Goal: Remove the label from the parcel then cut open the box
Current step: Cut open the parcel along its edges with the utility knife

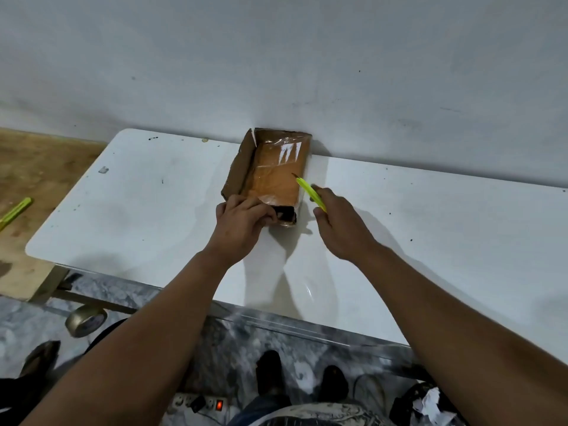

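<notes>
The right hand (335,222) is curled around a yellow-green utility knife (310,192), holding it low on the handle so that the thin blade end sticks up and away toward the far side, its tip over the right part of the cardboard box (276,176). The left hand (242,219) grips the near end of the box, fingers bent over its near edge beside a dark patch on the near end face. The box lies on the white table (153,210), its far end pushed against the grey wall (276,56). Its top is covered in glossy clear tape that catches the light, and a brown flap on its left side stands open and tilted outward. Off to the left, a second yellow-green cutter (15,212) rests on a wooden surface (37,167) beside the table. Below the table's near edge, a roll of tape (86,320) sits at the left, a power strip (199,403) with a lit red switch lies on the marbled floor (233,339), and crumpled white paper (428,404) shows at the lower right.
</notes>
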